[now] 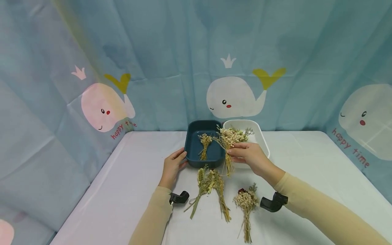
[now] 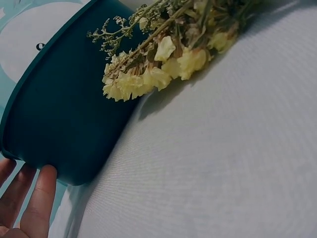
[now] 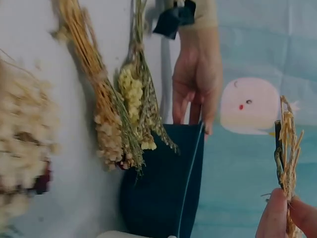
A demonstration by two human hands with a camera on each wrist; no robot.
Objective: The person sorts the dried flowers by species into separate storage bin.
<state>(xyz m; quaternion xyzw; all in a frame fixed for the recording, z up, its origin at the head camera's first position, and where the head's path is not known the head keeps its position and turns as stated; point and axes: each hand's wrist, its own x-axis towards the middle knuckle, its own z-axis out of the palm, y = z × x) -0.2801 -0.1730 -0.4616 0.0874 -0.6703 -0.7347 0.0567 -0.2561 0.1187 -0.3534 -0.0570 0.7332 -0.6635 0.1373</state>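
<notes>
My right hand (image 1: 249,154) pinches the tied stems of a dried-flower bunch (image 1: 231,137), held up with its pale blossoms over the edges of the two tubs. In the right wrist view, thumb and finger close on these straw-coloured stems (image 3: 287,163). At the near left corner of a dark teal tub (image 1: 191,144), my left hand (image 1: 173,166) holds the rim, its fingers (image 2: 40,198) against the outer wall. A small dried-flower bunch (image 1: 204,143) lies inside that tub. Beside it stands a white tub (image 1: 264,144), partly hidden by my right hand and its flowers.
In front of the teal tub lie a yellow-green dried bunch (image 1: 200,189) and a brownish one (image 1: 221,194), heads close together. Nearer, to the right, is a cream bunch with a dark red bloom (image 1: 246,200). A whale-print curtain (image 1: 162,98) hangs behind the white table (image 1: 122,177).
</notes>
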